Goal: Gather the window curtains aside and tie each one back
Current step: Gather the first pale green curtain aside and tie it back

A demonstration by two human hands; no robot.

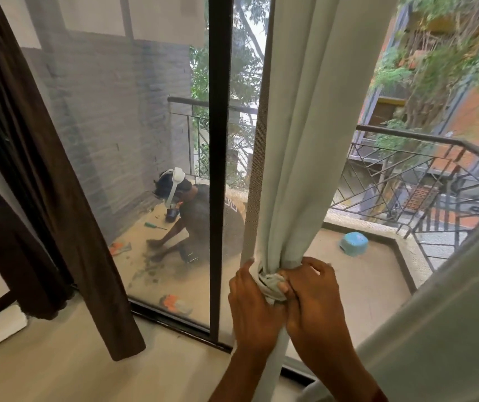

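Hands, left (251,307) & right (313,300), both clenched on knot (270,282) of pale curtain (305,140), center-right at door frame (219,169). Brown curtain (44,184) hanging left; person (200,216) crouched w/ screwdriver (154,226) outside on balcony.

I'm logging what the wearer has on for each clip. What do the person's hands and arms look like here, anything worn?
Both the left hand and the right hand are bare: no gloves, and no rings or watch that I can see. The forearms are uncovered down to the bottom edge of the picture. Only at the lower right edge, by the right forearm, shows a sliver of reddish cloth, perhaps a sleeve; too little shows to tell.
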